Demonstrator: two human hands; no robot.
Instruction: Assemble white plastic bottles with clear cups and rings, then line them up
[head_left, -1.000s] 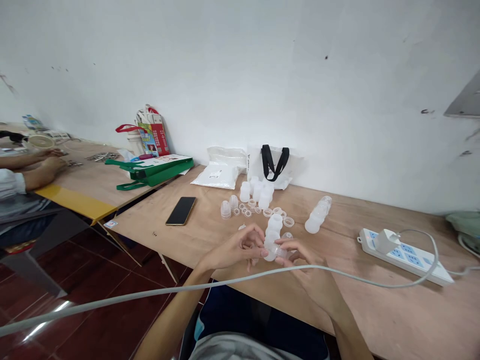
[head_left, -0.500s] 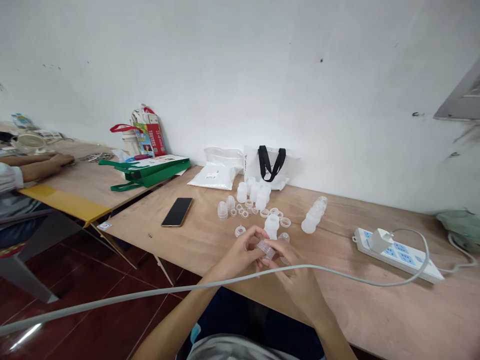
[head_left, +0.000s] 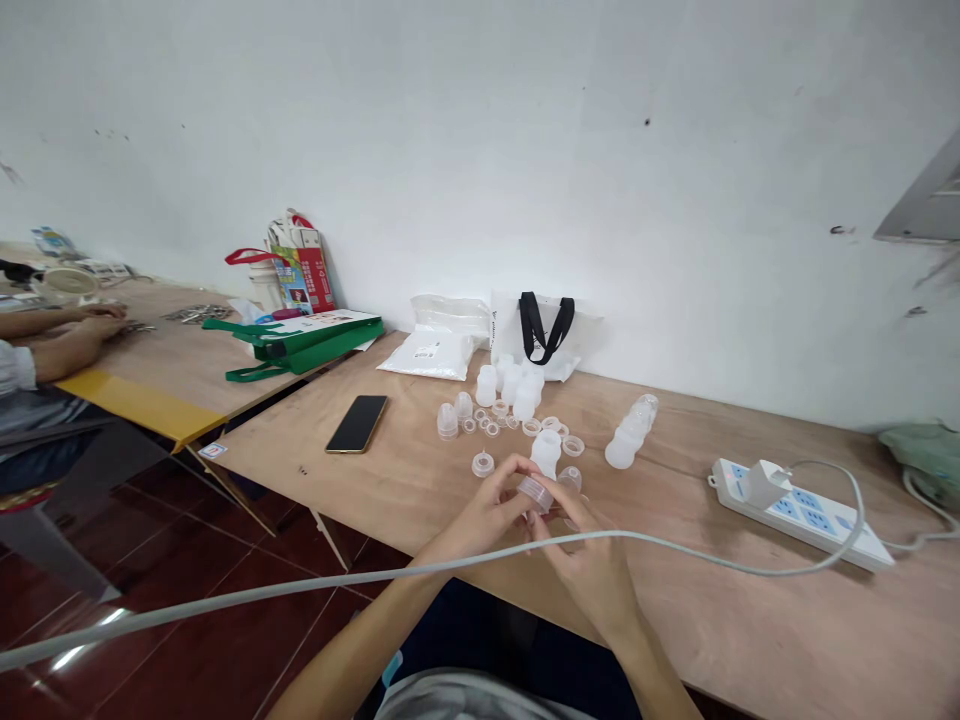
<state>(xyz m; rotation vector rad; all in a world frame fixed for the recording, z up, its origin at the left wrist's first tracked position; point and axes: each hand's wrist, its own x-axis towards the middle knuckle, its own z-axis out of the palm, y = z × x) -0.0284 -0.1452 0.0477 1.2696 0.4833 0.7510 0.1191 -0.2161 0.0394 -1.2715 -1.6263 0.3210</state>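
Low over the table's front part, my left hand (head_left: 498,500) and my right hand (head_left: 576,527) pinch a clear ribbed bottle ring (head_left: 535,491) between their fingers. Its underside is hidden by the fingers. Just beyond stands a milky baby bottle body (head_left: 546,453), open at the top. A clear domed cap (head_left: 570,478) is beside my right fingers, partly covered. Left of the hands lies a ring with a nipple (head_left: 483,463). Farther back are several loose rings (head_left: 531,427), clear domed caps (head_left: 448,422) and several bottle bodies (head_left: 525,400).
A grey cable (head_left: 315,582) crosses in front of my wrists from the power strip (head_left: 802,510). Bottles (head_left: 621,449) stand in a row at right. A phone (head_left: 357,424) lies left; a white packet (head_left: 427,354) and bag (head_left: 510,330) sit behind. A co-worker's hands (head_left: 94,325) are far left.
The ring has turned slightly between my fingers, its ribbed side now facing up more. The co-worker's hands have drawn back to the left. The view has shifted slightly.
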